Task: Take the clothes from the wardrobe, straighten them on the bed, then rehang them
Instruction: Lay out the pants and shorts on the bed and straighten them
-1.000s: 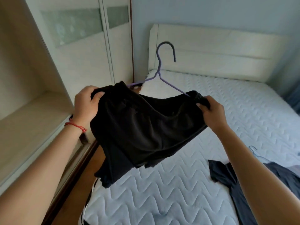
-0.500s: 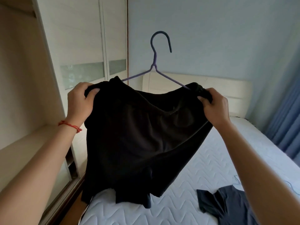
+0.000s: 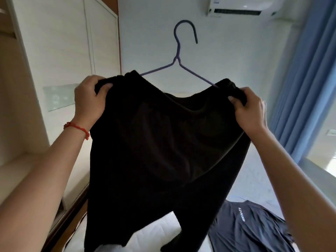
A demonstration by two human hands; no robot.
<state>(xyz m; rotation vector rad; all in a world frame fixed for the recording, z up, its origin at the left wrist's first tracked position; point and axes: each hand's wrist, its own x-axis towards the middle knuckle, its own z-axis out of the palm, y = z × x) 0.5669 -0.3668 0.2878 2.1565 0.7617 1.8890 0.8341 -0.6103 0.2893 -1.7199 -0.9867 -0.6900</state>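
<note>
A black garment (image 3: 163, 151) hangs in the air on a purple wire hanger (image 3: 179, 57), whose hook points up. My left hand (image 3: 89, 100) grips the garment's top left corner. At the top right corner, my right hand (image 3: 249, 110) pinches the cloth over the hanger's end. The cloth drops down to the white quilted bed (image 3: 158, 233) below. The hanger's lower bar is hidden inside the garment.
A dark grey T-shirt (image 3: 251, 226) with white lettering lies on the bed at the lower right. The open wardrobe (image 3: 21, 124) with its sliding doors stands on the left. Blue curtains (image 3: 305, 79) hang on the right, under an air conditioner (image 3: 243, 6).
Both hands have lifted the black garment and hanger higher, up from over the bed. The view has tilted upward, so the ceiling unit now shows.
</note>
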